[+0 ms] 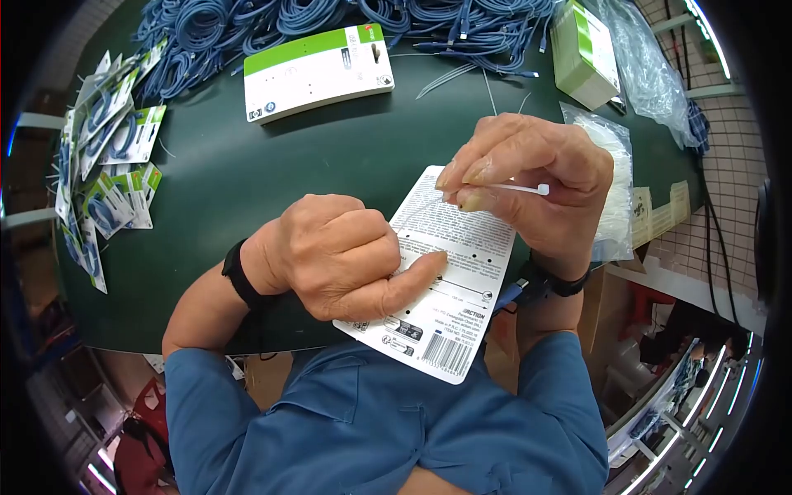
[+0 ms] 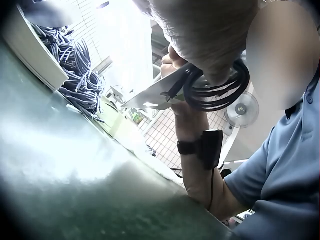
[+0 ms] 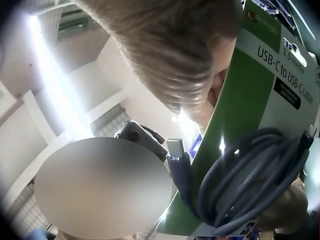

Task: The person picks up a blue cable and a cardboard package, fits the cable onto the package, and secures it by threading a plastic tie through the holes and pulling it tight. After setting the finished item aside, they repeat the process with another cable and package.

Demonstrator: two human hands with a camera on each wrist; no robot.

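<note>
My left hand [image 1: 342,260] grips a white printed cardboard packaging card [image 1: 450,330], thumb laid across its back. The card tilts over my lap, text and barcode facing up. On its green-and-white front, seen in the right wrist view, lies a coiled dark blue USB-C cable [image 3: 250,180]; a plug [image 3: 175,147] sticks out past the card's edge. Above the card's upper part, my right hand [image 1: 549,181] pinches a white cable tie [image 1: 524,188] between thumb and fingertips. The tie's square head points right, and its thin strap runs left toward my left hand.
A stack of flat cards [image 1: 318,74] sits at the back of the green table [image 1: 223,190]. Blue cables [image 1: 330,16] heap behind it. Finished-looking carded cables [image 1: 107,157] pile at left. A card block [image 1: 584,54] and a bag of white ties [image 1: 610,190] stand right.
</note>
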